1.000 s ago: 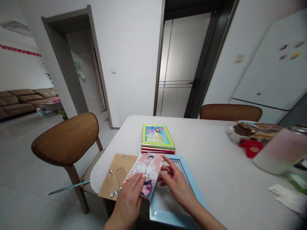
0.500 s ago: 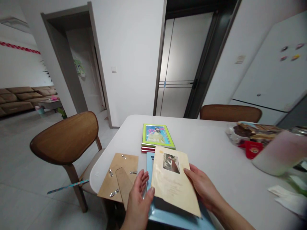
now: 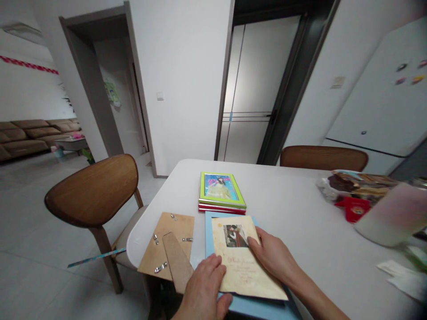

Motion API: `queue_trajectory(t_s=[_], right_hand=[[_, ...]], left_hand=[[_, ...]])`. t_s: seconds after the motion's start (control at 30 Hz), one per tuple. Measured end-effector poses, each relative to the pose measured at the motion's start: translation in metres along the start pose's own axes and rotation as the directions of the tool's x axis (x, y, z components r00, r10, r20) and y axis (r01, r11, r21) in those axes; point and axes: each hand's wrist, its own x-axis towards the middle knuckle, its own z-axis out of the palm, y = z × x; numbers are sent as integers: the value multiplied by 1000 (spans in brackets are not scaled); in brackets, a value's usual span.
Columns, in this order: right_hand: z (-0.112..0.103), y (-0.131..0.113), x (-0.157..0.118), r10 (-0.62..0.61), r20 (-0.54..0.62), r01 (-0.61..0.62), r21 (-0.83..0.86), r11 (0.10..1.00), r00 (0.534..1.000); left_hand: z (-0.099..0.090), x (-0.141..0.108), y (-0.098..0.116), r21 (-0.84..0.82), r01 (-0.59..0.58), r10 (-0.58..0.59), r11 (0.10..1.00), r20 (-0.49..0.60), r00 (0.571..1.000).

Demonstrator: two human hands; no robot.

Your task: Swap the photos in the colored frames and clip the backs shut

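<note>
A cream printed sheet [image 3: 248,271] with a small photo near its top lies nearly flat over a light-blue picture frame [image 3: 209,231]. My right hand [image 3: 271,255] grips the sheet's right edge, its thumb on top near the photo. At the left edge rests my left hand [image 3: 207,284], its fingers laid across the margin and its thumb apart by the lower edge. A brown frame backing board [image 3: 182,226] with metal clips and a stand leg [image 3: 176,262] lies left of the blue frame. Part of the frame is hidden under the sheet.
A green picture frame [image 3: 240,195] tops a stack of frames behind the blue one. On the white table's [image 3: 280,191] right stand a pinkish container [image 3: 383,215], a red packet [image 3: 356,209], a plastic bag and tissues [image 3: 400,275]. Wooden chairs [image 3: 96,191] flank the table.
The cream sheet has come down from a tilted, raised position onto the blue frame. My left hand has turned over and now rests fingers-down on the sheet's left edge.
</note>
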Motion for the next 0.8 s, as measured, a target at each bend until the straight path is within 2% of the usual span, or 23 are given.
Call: queue_trajectory(t_s=[0.07, 0.13, 0.27, 0.33, 0.4, 0.5, 0.57, 0.63, 0.7, 0.8], right_hand=[[1, 0, -2, 14, -17, -17, -211, 977, 1000], [3, -1, -4, 24, -30, -33, -349, 936, 999], [7, 0, -6, 5, -64, -32, -434, 900, 998], [6, -3, -7, 4, -91, -41, -406, 913, 996], [6, -13, -10, -34, -106, -2, -322, 947, 994], [16, -47, -23, -232, -16, 229, -109, 967, 972], [31, -78, -34, -392, 82, 394, -3, 919, 916], [50, -107, -44, -460, 133, 462, 19, 887, 878], [66, -128, -50, -462, 160, 468, -3, 884, 873], [74, -137, -51, -448, 154, 448, 39, 893, 881]], left_hand=[[-2, 2, 5, 20, 16, -17, 1000, 10, 1000], [-3, 3, 8, 22, 30, -30, 999, 11, 999], [-7, -3, 4, 5, -15, 14, 1000, 29, 999], [-16, -13, -10, 6, -46, 46, 999, 12, 999], [-29, -26, -31, 46, 2, 0, 999, -52, 999], [-47, -46, -70, 165, 226, -200, 960, -162, 966], [-53, -54, -94, 215, 323, -278, 922, -213, 937], [-53, -58, -111, 223, 336, -277, 915, -257, 926], [-50, -59, -122, 210, 312, -239, 927, -311, 920], [-47, -58, -124, 182, 274, -187, 944, -385, 903]])
